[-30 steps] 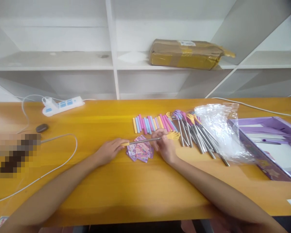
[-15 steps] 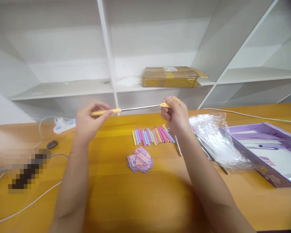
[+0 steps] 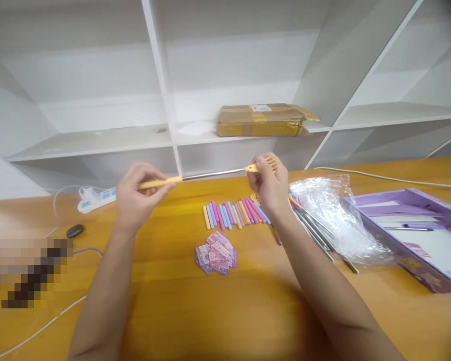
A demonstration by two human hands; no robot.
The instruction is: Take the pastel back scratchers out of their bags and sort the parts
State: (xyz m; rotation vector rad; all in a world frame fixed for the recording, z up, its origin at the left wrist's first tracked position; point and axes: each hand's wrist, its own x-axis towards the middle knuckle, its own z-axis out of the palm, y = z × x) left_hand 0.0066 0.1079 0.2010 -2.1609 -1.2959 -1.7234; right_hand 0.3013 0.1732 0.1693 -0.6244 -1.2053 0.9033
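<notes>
A thin metal rod (image 3: 213, 174) with a yellow handle and a yellow claw-shaped end is held level above the table. My left hand (image 3: 140, 193) pinches the yellow handle (image 3: 174, 180) at the left end. Around the claw-shaped end (image 3: 272, 163) are the fingers of my right hand (image 3: 268, 183), its prongs showing past the thumb. Below lies a row of pink, blue, yellow and purple tubes (image 3: 229, 214), and nearer to me a small pile of pink and purple cards (image 3: 216, 253). Metal rods (image 3: 315, 233) lie beyond my right forearm.
Clear plastic bags (image 3: 334, 215) and a purple box (image 3: 398, 255) with papers and a rod are at the right. A taped carton (image 3: 263, 120) sits on the white shelf. At the left are a power strip (image 3: 97, 199), a black object (image 3: 74, 230) and cables.
The view has shifted a little. More prongs of the claw-shaped end show beside my right thumb. Both hands keep their hold on the rod's two ends.
</notes>
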